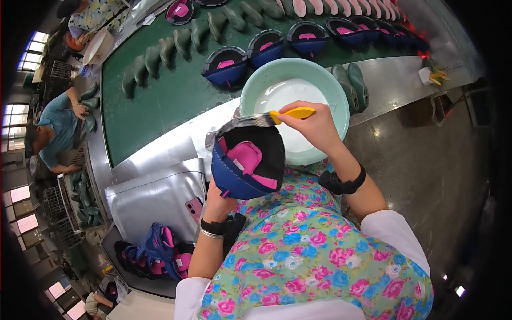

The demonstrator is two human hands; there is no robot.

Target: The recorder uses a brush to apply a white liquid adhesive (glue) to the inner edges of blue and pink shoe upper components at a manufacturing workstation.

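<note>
Left hand (217, 198) grips one shoe upper (246, 160); right hand (314, 128) holds one brush (290, 114) (yellow-handled) over one bowl (256, 88)

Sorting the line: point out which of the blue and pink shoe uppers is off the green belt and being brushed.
The shoe upper held up in the left hand, its grey rim under the yellow-handled brush in the right hand. The other uppers sit on the green belt.

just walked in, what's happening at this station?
A person holds a blue, black and pink shoe upper up in the left hand and brushes along its rim with a yellow-handled brush in the right hand. A pale green bowl of white liquid sits just beyond. More uppers ride the green conveyor belt, and another person works at its far side.
</note>
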